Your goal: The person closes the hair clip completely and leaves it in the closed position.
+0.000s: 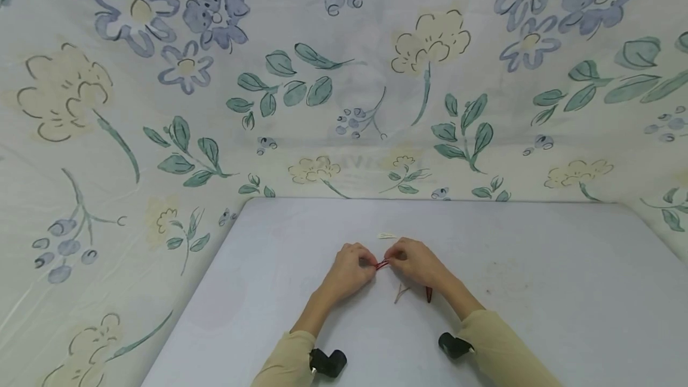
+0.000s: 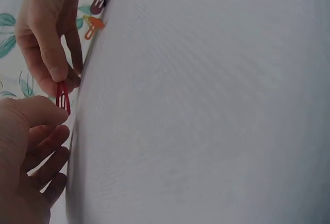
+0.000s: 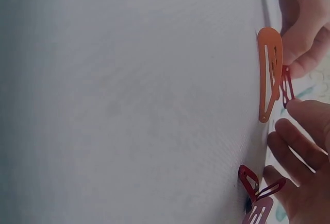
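Note:
Between the fingertips of both hands is a red snap hair clip (image 1: 382, 264), off the table in the wrist views. My left hand (image 1: 348, 273) pinches one end of it between thumb and index finger, the other fingers loosely bent. At the opposite end, the thumb and fingers of my right hand (image 1: 416, 260) pinch it. An orange hair clip (image 3: 269, 74) lies on the table near the hands. A dark red hair clip (image 3: 248, 176), its two parts spread apart, lies close to the right hand, beside a mauve hair clip (image 3: 259, 212).
A small pale object (image 1: 386, 236) lies on the white table (image 1: 258, 291) beyond the hands. Floral cloth (image 1: 349, 160) stands behind the table and along its sides. Black wrist cameras (image 1: 330, 363) hang from both sleeves, low over the tabletop.

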The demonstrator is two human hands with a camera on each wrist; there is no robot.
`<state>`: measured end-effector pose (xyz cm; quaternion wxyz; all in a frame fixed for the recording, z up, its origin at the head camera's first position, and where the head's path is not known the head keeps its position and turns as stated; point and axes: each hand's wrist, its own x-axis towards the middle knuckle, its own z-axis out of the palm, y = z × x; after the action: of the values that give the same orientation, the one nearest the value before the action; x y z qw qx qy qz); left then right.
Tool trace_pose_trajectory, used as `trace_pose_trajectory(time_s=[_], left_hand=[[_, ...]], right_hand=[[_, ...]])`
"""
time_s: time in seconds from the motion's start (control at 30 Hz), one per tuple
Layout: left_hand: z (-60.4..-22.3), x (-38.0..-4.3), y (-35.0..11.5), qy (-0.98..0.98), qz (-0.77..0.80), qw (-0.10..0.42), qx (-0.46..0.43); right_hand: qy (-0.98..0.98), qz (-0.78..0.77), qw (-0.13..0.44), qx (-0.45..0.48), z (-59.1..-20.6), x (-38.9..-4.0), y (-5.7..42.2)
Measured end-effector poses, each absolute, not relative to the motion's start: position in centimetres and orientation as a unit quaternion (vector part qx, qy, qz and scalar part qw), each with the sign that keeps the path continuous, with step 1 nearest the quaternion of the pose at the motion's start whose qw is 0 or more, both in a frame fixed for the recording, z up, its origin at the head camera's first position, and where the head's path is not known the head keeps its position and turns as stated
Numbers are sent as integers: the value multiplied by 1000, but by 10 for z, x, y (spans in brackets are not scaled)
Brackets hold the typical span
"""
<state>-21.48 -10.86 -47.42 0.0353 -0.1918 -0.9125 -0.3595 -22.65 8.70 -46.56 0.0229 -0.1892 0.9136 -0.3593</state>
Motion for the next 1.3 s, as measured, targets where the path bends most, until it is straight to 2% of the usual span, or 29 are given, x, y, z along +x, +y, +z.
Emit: trace_pose_trajectory(time_s=[0.37,0.73,1.07,1.3], left_hand=[[-468,-219,-105,-895,-410,60,-165],[-452,-225,-91,-873,-422,137,-204],[-435,-226,-72,-852,-467,120,-203],[-431,-223,-61,-823,-518,127,-196]], right_hand=[[909,-384,22,-162,-461,-225,88],[888,-417,-34,-190,-450,-225,104],[849,-490,-92,-174,-441,-218,120],[838,-513,-106,-151,-437,-213,125]])
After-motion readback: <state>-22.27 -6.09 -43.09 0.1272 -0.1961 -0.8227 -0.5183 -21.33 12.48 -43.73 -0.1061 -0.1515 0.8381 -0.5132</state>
